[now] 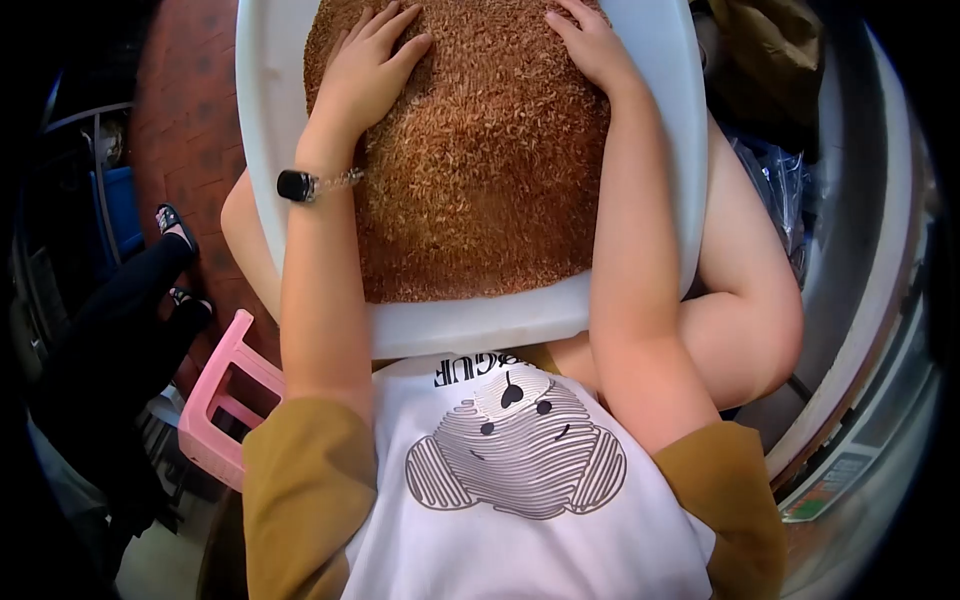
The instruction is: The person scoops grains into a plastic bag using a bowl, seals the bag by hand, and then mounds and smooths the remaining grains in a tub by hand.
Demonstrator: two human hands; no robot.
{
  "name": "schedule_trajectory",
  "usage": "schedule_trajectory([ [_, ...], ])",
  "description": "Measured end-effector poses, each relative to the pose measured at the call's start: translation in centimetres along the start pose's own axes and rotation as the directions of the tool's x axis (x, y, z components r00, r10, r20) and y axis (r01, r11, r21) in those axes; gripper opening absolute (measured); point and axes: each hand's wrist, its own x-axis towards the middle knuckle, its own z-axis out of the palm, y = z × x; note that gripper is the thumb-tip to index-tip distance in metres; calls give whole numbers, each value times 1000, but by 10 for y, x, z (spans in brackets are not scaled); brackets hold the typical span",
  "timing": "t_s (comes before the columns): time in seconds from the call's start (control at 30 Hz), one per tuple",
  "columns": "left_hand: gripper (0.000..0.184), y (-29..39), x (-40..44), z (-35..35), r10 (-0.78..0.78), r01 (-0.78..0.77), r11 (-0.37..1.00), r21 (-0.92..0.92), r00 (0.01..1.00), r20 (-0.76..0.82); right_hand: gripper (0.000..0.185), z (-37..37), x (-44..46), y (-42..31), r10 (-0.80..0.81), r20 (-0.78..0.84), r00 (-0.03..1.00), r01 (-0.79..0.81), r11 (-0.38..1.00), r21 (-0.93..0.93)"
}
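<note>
A broad mound of small reddish-brown dried pieces (480, 180) fills much of a pale blue-white plastic tub (480, 328); what the pieces are I cannot tell. My left hand (375, 65) lies on the upper left of the mound, fingers apart and thumb out, holding nothing. On the upper right side, my right hand (592, 45) rests against the pieces with its fingers stretched out, partly cut off by the top of the view. A dark wristband (297, 186) is on my left wrist. The tub sits over my lap, its near rim close to my shirt.
A pink plastic stool (225, 400) stands at my left. Beyond it, another person's dark-clothed leg (110, 300) and sandalled feet show on the red tiled floor (185, 100). Clear plastic bags (785, 195) and a brown bag (775, 50) lie at the right.
</note>
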Motion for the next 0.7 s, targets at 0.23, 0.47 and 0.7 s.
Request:
schedule_trajectory([
  [0.23,50,21,-5,-8,-33,34,999,25,999,-5,53,-32,-13,-32,113,141,984,-94,986,-136],
  [0.47,32,24,1,-24,65,-59,998,31,955,-289,37,-44,-21,-49,-116,40,992,120,986,-115],
  [0.7,27,40,-1,-46,-258,183,961,-208,862,-436,16,-66,-25,-72,-195,-26,980,195,981,-19],
])
